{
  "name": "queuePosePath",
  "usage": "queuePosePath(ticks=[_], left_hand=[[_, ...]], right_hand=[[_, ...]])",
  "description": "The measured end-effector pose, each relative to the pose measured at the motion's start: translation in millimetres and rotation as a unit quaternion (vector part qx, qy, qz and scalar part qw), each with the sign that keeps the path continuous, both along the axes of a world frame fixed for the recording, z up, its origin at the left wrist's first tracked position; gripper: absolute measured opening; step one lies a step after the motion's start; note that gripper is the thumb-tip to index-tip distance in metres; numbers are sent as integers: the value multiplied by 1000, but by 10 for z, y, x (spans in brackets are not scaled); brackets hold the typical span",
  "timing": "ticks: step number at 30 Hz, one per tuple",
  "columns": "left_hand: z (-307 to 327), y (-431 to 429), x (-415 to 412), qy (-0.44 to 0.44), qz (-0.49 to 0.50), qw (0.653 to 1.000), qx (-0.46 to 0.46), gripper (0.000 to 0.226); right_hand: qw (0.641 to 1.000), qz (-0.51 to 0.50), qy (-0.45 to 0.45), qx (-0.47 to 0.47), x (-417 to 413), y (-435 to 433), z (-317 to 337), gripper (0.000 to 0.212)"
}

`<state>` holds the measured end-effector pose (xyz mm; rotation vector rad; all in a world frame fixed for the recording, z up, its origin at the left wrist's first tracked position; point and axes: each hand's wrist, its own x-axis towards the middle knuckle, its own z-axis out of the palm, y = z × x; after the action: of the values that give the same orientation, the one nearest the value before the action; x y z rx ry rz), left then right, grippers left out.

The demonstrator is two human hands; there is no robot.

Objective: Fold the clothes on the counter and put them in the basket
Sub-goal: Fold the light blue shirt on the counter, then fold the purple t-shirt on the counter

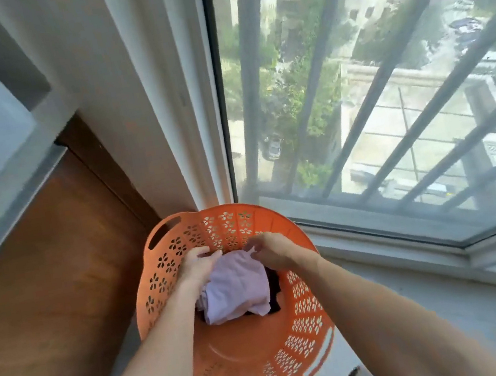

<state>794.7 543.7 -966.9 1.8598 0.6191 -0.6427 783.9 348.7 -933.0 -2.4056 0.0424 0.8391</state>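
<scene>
Item, one: orange basket (306,309) on the desk (460,326), with a flower-pierced wall and two slot handles. Contents: one pale lilac garment (237,291), folded, lying over one dark garment (273,285). My hands, two: left hand (199,266) grips the lilac garment's far left edge; right hand (270,251) pinches its far right corner. Beyond: one wooden panel (56,269), one barred window (357,104).
</scene>
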Motion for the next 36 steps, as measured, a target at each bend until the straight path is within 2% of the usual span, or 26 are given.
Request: queuePosePath(ticks=[2,8,12,15,19,23,29,31,36], left_hand=[[814,-174,-90,-16,-19,999,-47,32],[3255,-677,-572,-46,16,988,-145,12],[4605,-961,-947,-73,4,986,-149,18],[5277,-1112,-1143,-122,-15,982,-145,21],[5896,-1272,-1542,-171,-45,976,-130,20],[6214,-1493,-2154,-204,-120,968,-88,21],[6532,-2118,-3234,-251,-185,940,-140,18],[6580,-2357,-3548,-259,-203,931,-158,17],[6743,-3150,-4314,-267,-252,911,-188,19]], right_hand=[[999,-10,-24,25,-95,-60,774,29],[992,-58,-67,89,-534,-316,2953,27],[984,-76,-104,126,-916,-552,4251,27],[972,-92,-145,160,-1189,-748,4803,26],[953,-134,-205,177,-1698,-1039,5324,30],[938,-160,-250,179,-2330,-1333,5739,34],[913,-203,-308,176,-3591,-1798,6184,31],[896,-232,-339,167,-3981,-1982,6259,28],[829,-325,-442,106,-4987,-2718,6549,25]])
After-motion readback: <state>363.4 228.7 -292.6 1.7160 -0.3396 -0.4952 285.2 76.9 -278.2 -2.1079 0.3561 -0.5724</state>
